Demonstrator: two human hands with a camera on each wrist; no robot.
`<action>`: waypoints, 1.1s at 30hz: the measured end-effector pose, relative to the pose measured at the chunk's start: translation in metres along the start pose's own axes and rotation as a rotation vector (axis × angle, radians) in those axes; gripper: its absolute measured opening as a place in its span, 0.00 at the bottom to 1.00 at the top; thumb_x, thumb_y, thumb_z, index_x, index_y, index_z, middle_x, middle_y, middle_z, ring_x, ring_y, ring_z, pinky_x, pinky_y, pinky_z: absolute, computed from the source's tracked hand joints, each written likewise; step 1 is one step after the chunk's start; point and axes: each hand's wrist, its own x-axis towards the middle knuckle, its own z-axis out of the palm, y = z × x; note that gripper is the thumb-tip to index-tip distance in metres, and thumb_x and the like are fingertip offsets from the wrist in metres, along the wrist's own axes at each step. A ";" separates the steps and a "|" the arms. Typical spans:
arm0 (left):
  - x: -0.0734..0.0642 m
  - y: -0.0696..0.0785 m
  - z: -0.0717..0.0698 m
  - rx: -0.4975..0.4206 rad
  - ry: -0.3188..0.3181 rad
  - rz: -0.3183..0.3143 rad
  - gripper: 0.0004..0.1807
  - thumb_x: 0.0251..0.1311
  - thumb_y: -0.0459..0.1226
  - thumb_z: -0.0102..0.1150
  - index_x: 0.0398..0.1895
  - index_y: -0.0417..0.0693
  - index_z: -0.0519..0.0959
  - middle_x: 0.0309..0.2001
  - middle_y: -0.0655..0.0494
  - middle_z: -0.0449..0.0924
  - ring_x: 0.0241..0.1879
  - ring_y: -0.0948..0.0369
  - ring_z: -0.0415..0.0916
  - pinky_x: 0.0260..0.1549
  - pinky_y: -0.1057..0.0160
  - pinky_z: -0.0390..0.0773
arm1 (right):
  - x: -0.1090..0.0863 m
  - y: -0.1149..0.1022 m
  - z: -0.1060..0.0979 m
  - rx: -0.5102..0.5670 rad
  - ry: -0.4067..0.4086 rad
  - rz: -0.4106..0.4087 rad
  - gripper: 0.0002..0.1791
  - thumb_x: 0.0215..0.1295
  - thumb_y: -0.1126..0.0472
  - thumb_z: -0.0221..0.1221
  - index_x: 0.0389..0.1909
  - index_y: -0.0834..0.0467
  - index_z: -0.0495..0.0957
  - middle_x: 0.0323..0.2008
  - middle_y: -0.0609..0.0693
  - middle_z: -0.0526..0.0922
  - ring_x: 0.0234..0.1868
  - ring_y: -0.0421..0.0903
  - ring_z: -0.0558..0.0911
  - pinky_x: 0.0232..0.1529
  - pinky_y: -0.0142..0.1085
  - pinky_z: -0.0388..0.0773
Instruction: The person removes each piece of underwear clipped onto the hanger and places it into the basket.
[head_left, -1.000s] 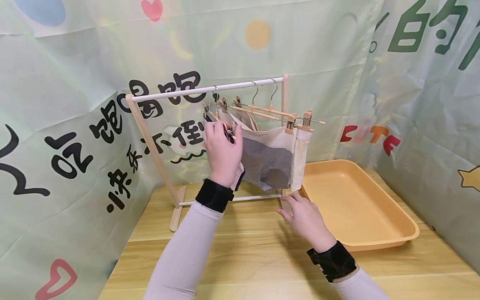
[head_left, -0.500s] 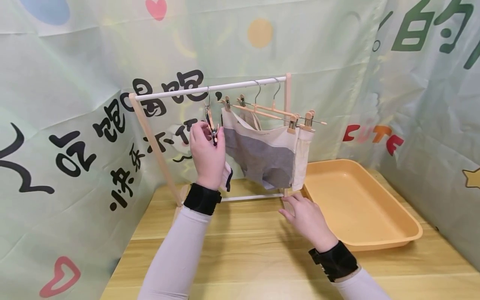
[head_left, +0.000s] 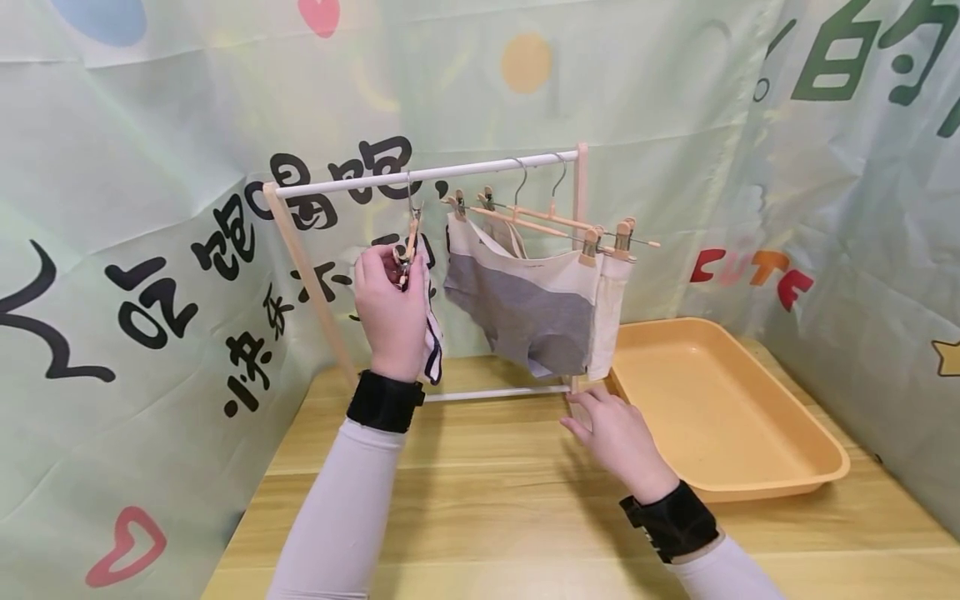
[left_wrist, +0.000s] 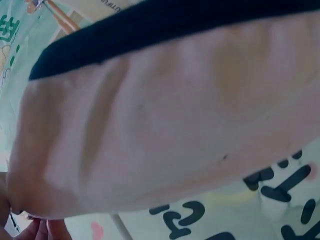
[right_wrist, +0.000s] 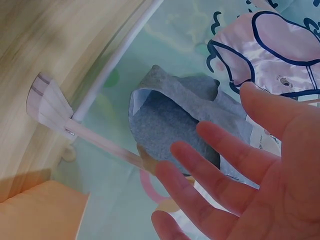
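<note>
My left hand [head_left: 390, 312] pinches the near clip end of a clip hanger [head_left: 412, 237], which hooks over the rack's white top rail [head_left: 480, 168]. Pale pink underpants [left_wrist: 160, 125] with navy trim hang from this hanger, mostly hidden behind the hand in the head view. Grey-and-white underpants [head_left: 525, 308] hang from another clip hanger to the right, with a further pale garment [head_left: 609, 321] behind them. Low by the rack's right foot [right_wrist: 47, 105] is my right hand [head_left: 618, 437], its fingers loosely spread and holding nothing. Whether it touches the rack is unclear.
An orange-yellow tray [head_left: 720, 400] stands on the wooden table [head_left: 480, 517], right of the rack. Printed cloth [head_left: 150, 208] walls in the back and both sides. The rack's white lower bar [head_left: 495, 393] runs just above the table.
My left hand has moved left, sliding the hanger with the pink underpants along the rail, away from the grey-and-white pair. My right hand has stayed by the rack's foot.
</note>
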 end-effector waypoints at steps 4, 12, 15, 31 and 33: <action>0.003 0.000 -0.006 0.027 -0.016 -0.015 0.14 0.56 0.38 0.64 0.38 0.37 0.75 0.34 0.44 0.75 0.35 0.55 0.71 0.34 0.57 0.77 | 0.000 0.000 0.000 -0.001 -0.011 0.010 0.21 0.58 0.48 0.64 0.46 0.58 0.82 0.40 0.58 0.82 0.34 0.54 0.81 0.29 0.51 0.79; 0.006 -0.002 -0.012 0.100 -0.055 -0.007 0.12 0.59 0.35 0.60 0.40 0.36 0.71 0.38 0.43 0.74 0.38 0.52 0.71 0.38 0.53 0.77 | 0.000 0.001 0.000 -0.004 -0.014 0.010 0.21 0.57 0.49 0.64 0.46 0.58 0.82 0.40 0.58 0.82 0.32 0.54 0.81 0.28 0.50 0.79; 0.008 -0.003 -0.014 0.123 -0.066 -0.002 0.13 0.60 0.36 0.59 0.40 0.36 0.71 0.39 0.42 0.74 0.39 0.51 0.71 0.39 0.52 0.76 | 0.000 0.000 0.000 -0.006 -0.010 0.011 0.20 0.57 0.49 0.64 0.45 0.58 0.82 0.39 0.58 0.82 0.32 0.53 0.81 0.28 0.50 0.79; 0.016 -0.010 -0.032 0.215 -0.123 -0.042 0.15 0.62 0.41 0.56 0.41 0.35 0.74 0.38 0.38 0.79 0.40 0.45 0.74 0.39 0.46 0.75 | 0.000 0.002 0.004 0.001 0.009 -0.017 0.20 0.56 0.48 0.65 0.44 0.58 0.82 0.40 0.58 0.83 0.34 0.54 0.81 0.29 0.50 0.80; 0.015 -0.009 -0.032 0.227 -0.145 -0.052 0.16 0.63 0.42 0.55 0.42 0.35 0.75 0.38 0.38 0.80 0.40 0.43 0.75 0.38 0.44 0.76 | -0.002 0.003 0.002 0.000 0.011 -0.015 0.20 0.56 0.48 0.65 0.44 0.58 0.82 0.40 0.58 0.83 0.34 0.54 0.82 0.29 0.50 0.80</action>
